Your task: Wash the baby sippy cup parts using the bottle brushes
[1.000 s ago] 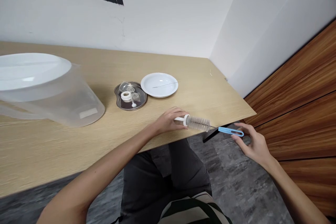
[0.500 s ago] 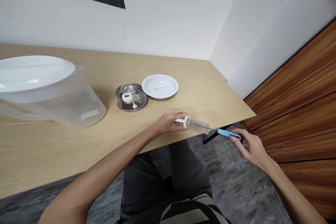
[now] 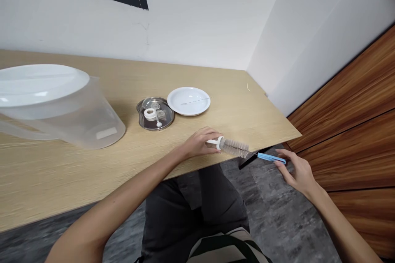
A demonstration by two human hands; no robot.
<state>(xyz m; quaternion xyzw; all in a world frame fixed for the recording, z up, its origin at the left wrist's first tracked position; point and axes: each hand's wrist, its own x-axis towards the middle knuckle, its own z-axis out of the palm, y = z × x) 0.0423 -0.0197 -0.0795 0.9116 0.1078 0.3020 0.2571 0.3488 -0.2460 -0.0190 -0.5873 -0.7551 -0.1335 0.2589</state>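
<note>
My left hand (image 3: 200,143) is closed around a small baby bottle (image 3: 219,143) with a white band at its rim, held on its side over the table's front edge. Most of the bottle's body is hidden by the fingers. At the bottle's mouth are the pale bristles of a bottle brush (image 3: 236,148); how far its tip reaches inside I cannot tell. The thumb and fingers of my right hand (image 3: 296,170) pinch the far end of the brush's looped blue handle, beyond the table edge.
A kidney-shaped metal tray (image 3: 143,122) holds a white ring, a straw piece and clear parts. Touching it is a white plate (image 3: 189,109) with a thin wire-like rod. A large lidded pitcher (image 3: 92,127) stands left. Wooden drawers (image 3: 354,139) are at the right.
My right hand and the blue handle have moved slightly right, away from the bottle, and the handle looks turned a little. My left hand keeps its hold on the bottle.
</note>
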